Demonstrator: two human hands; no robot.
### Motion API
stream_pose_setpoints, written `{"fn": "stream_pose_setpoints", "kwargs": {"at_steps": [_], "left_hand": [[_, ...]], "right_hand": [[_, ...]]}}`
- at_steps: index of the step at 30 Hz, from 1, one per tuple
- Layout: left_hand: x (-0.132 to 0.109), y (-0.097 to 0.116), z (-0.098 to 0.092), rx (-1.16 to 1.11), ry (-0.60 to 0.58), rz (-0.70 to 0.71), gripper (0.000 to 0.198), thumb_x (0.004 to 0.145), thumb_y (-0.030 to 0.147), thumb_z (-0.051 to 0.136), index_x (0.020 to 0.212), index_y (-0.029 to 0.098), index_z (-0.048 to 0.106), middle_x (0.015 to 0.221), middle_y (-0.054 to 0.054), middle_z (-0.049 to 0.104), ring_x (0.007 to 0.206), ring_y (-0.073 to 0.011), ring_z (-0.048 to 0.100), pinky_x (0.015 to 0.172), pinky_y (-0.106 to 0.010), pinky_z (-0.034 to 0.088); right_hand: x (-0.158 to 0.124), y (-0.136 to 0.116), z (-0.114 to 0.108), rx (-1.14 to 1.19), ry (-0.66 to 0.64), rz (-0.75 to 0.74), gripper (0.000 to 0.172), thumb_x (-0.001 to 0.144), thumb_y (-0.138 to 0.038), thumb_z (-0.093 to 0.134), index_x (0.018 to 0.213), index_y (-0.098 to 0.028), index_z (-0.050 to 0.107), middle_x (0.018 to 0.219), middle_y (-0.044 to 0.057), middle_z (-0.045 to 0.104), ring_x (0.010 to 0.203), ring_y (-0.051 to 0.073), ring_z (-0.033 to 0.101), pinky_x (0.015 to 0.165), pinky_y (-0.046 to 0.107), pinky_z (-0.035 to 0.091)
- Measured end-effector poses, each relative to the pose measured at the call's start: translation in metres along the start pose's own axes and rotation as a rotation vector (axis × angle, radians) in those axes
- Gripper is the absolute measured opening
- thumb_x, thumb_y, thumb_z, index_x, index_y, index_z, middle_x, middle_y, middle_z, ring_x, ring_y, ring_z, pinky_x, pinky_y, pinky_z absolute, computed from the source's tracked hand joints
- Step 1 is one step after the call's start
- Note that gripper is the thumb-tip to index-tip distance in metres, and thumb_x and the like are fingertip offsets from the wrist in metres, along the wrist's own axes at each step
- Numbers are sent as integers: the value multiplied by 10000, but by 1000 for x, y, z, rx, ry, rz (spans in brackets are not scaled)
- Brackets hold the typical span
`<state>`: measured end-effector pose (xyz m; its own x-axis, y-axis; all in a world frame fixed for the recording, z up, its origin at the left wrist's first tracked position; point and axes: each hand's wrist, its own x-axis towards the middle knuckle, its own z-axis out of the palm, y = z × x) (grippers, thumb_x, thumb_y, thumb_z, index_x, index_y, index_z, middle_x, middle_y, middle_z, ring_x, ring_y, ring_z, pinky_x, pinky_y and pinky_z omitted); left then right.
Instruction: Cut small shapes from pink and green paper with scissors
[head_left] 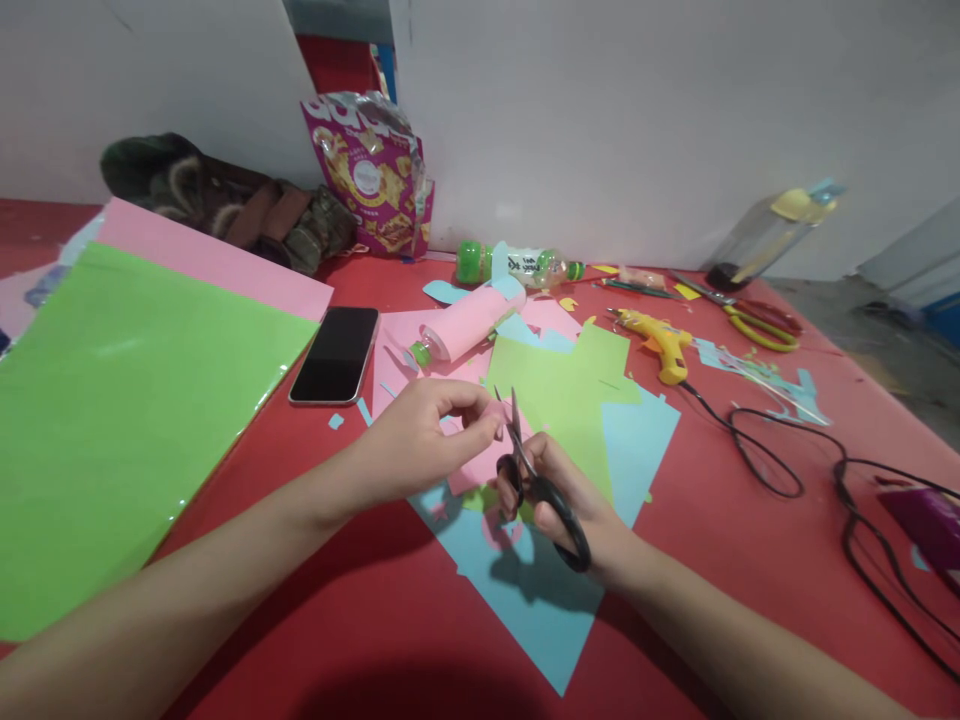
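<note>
My left hand (442,432) pinches a small piece of pink paper (496,408) between thumb and fingertips. The black-handled scissors (555,505) are in my right hand (574,490), their blades parted and pointing up beside the pink piece. Whether the blades touch it, I cannot tell. Beneath both hands lie cut sheets of pink, green paper (555,385) and blue paper (536,625), with small scraps on top. Just beyond them, a bottle wrapped in pink paper (480,318) lies on its side, its green cap toward the left.
A phone (334,355) and large green sheets (127,420) lie to the left. Rightward are a yellow glue gun (660,340) with a trailing cord, yellow-handled scissors (761,327) and a standing bottle (772,235). Along the wall are a snack bag (369,175) and a green-labelled bottle (525,265).
</note>
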<state>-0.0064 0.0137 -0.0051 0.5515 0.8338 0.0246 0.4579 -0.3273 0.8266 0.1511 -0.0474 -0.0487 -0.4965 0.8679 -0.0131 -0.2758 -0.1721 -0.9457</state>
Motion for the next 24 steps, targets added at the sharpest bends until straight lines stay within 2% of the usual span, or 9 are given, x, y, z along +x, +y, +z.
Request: {"fn": "stream_pose_setpoints", "kwargs": {"at_steps": [10, 19, 24], "left_hand": [[1, 1, -7, 29, -74, 36, 205, 756, 251, 432, 628, 144, 549, 589, 16, 548, 601, -98, 498, 574, -188, 386], [1, 5, -14, 161, -129, 0, 243, 744, 259, 413, 567, 141, 530, 542, 14, 527, 535, -93, 458, 515, -187, 345], [1, 2, -17, 172, -130, 5, 239, 722, 263, 435, 579, 141, 583, 550, 8, 554, 531, -101, 474, 505, -196, 335]], "right_hand": [[0, -1, 0, -7, -15, 8, 377, 698, -494, 545, 754, -230, 281, 623, -56, 344, 502, 80, 313, 506, 259, 290], [0, -2, -1, -36, -9, 46, 372, 696, -484, 553, 745, -223, 292, 623, -48, 365, 549, 98, 371, 521, 263, 303], [0, -4, -2, -61, -14, 98, 382, 686, -493, 557, 737, -218, 296, 615, -46, 386, 554, 98, 391, 511, 255, 299]]}}
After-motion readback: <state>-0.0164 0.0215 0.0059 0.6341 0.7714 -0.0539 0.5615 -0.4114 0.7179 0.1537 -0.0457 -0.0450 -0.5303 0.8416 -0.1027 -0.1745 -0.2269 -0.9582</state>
